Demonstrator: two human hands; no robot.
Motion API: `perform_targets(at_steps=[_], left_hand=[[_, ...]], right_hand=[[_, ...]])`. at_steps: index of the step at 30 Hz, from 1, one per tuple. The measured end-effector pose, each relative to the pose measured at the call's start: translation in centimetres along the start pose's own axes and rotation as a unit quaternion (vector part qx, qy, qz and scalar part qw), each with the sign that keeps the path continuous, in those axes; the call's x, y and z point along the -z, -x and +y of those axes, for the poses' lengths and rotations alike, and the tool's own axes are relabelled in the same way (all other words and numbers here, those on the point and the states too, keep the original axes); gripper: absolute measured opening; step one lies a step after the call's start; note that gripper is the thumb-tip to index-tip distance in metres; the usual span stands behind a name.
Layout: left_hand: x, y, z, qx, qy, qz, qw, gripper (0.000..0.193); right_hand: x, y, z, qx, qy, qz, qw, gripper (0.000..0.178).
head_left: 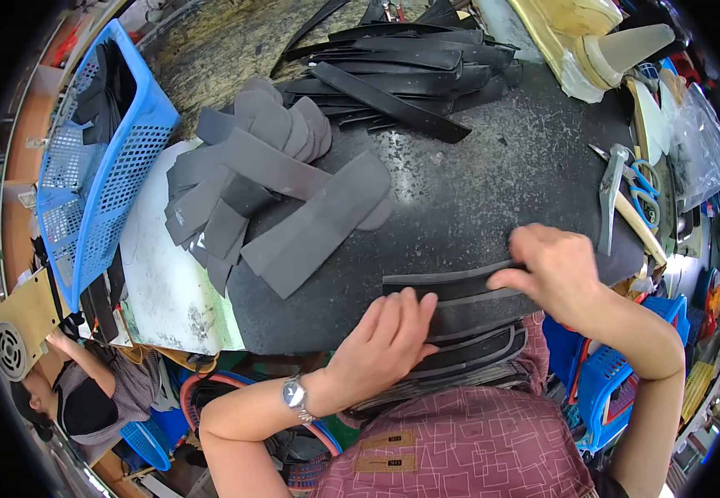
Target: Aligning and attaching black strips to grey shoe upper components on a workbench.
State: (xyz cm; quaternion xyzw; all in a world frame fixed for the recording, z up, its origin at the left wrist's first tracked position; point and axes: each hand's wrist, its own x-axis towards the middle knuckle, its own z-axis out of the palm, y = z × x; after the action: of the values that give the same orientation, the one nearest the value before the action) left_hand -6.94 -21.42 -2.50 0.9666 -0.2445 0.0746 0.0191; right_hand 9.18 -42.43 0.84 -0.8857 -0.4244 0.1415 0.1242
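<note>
A long black strip (454,286) with grey edges lies across the near edge of the dark work surface. My left hand (383,342) has its fingers bent over the strip's left part; the thumb shows lower down, beside the strips below. At the right end, my right hand (561,267) is closed, its thumb pressed along the strip and its fingers curled above. Just under the table edge, several similar black strips (468,355) lie stacked on my lap, partly covered by the left hand. What the palms touch is hidden.
Grey flat pieces (318,220) are heaped left of centre, and black curved strips (410,75) are piled at the back. A hammer (614,187) and blue-handled scissors (644,195) lie at right. A blue basket (119,166) stands left; another person (98,390) sits at lower left.
</note>
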Motion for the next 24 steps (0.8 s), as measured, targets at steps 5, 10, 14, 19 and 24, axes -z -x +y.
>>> perform_targets(at_steps=[5, 10, 14, 19, 24], left_hand=[[0.0, 0.6, -0.1, 0.048, -0.026, 0.037, 0.998, 0.052], [-1.6, 0.6, 1.6, -0.133, 0.073, 0.119, 0.981, 0.023], [-1.9, 1.7, 4.2, -0.184, 0.092, 0.084, 0.975, 0.019], [0.9, 0.7, -2.7, 0.095, 0.136, 0.172, 0.971, 0.036], [1.9, 0.5, -9.0, 0.182, 0.052, 0.097, 0.977, 0.029]], right_hand=[[1.6, 0.7, 2.5, -0.078, 0.027, -0.002, 0.997, 0.045], [1.3, -8.8, 0.4, 0.146, -0.052, 0.220, 0.963, 0.032], [-0.4, -15.3, -1.3, 0.158, 0.057, 0.341, 0.925, 0.030], [-0.8, -15.8, -1.1, 0.096, -0.006, 0.261, 0.960, 0.024], [0.1, -11.7, -3.8, 0.264, -0.272, 0.181, 0.908, 0.023]])
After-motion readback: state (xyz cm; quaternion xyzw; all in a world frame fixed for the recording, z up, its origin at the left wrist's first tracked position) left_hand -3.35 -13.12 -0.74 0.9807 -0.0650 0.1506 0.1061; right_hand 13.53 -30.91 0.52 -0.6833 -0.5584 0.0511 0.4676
